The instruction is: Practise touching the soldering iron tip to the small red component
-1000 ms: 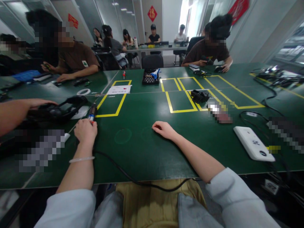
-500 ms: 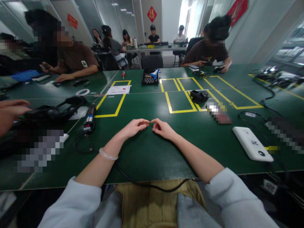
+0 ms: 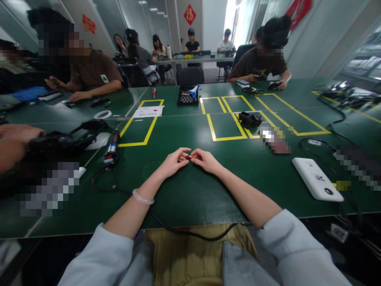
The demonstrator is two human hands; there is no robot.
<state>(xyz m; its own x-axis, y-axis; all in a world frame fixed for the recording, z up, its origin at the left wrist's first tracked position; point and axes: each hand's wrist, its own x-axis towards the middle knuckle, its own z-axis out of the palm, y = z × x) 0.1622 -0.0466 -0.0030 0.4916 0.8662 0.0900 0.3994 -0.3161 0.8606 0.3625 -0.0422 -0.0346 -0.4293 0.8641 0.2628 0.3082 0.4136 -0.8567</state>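
Observation:
A tiny red object point(image 3: 189, 157) with a light spot on it sits between my two hands, just above the green tabletop point(image 3: 190, 198); its kind is too small to make out. My left hand point(image 3: 176, 162), with a pale bangle on the wrist, has its thumb and curled fingers at the object's left side, the index finger arching over it. From the right, the thumb and index finger of my right hand point(image 3: 206, 161) pinch the same object. The fingertips of the two hands nearly meet, partly hiding it.
Yellow tape rectangles mark the table beyond my hands. A screwdriver-like tool point(image 3: 112, 146) with a cord lies left; a white power bank point(image 3: 317, 179) and a black device point(image 3: 250, 120) lie right. Further back stands a black tray point(image 3: 188, 96). Co-workers sit around the table.
My left hand has shifted slightly right, and the gap between my hands has closed. My right fingertips now meet the small object, which was at the left fingertips before.

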